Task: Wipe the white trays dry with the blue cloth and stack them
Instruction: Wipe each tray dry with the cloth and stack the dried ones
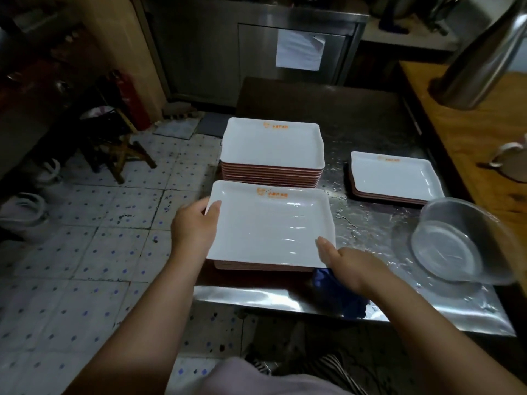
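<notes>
Both hands are on one white tray (268, 223) at the near edge of the steel bench (370, 132). The left hand (194, 223) grips the tray's left rim, thumb laid over the top edge and fingers curled out of sight underneath. The right hand (348, 263) holds the near right corner, thumb resting on the rim; its fingers are hidden beneath, so how they lie cannot be told. That tray sits atop a low near pile (256, 266) whose brown edges show at the front; how many lie in it I cannot count.

There are three groups of trays on the bench. Just behind the held tray stands the tall stack (272, 149), roughly eight or nine brown rims showing under its white top. Well to the right lies a short stack (395, 178) of two or three trays.

The blue cloth (336, 292) lies bunched on the bench edge under the right wrist, close to the tray's corner. One clear plastic bowl (456, 246) is tipped at the bench's right end. The steel around it is beaded with water.
</notes>
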